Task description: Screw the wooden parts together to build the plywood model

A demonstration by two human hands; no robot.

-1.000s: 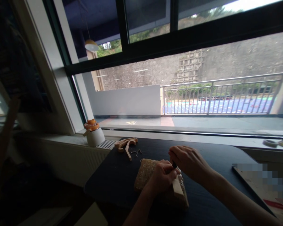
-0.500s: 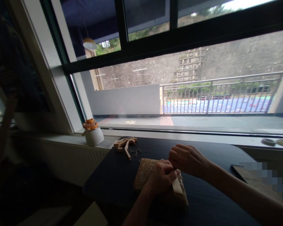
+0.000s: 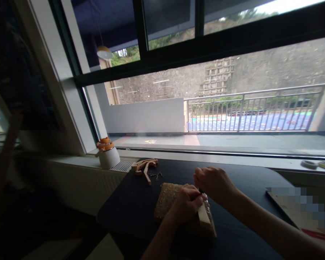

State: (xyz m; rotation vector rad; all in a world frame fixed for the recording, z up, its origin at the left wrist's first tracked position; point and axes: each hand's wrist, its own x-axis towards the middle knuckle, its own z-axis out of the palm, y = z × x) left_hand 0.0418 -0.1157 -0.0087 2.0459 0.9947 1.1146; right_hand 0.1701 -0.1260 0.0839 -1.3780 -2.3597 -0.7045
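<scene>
A light wooden piece lies along the right side of a brown, rough-surfaced block on the dark table. My left hand is closed over the wooden piece and presses it against the block. Just above its far end, my right hand is closed in a fist. A small dark bit of something shows below that fist, close to the left fingertips; its kind is hidden. Several curved wooden parts and a few small metal screws lie at the table's far left.
A white pot with an orange top stands on the radiator ledge beyond the table. Rolls of tape rest on the right of the windowsill. A flat dark-edged object, partly blurred out, lies at the right.
My right fist has turned slightly and its wrist has shifted a little, baring more of the dark bit under it. My left hand keeps its hold on the wooden piece.
</scene>
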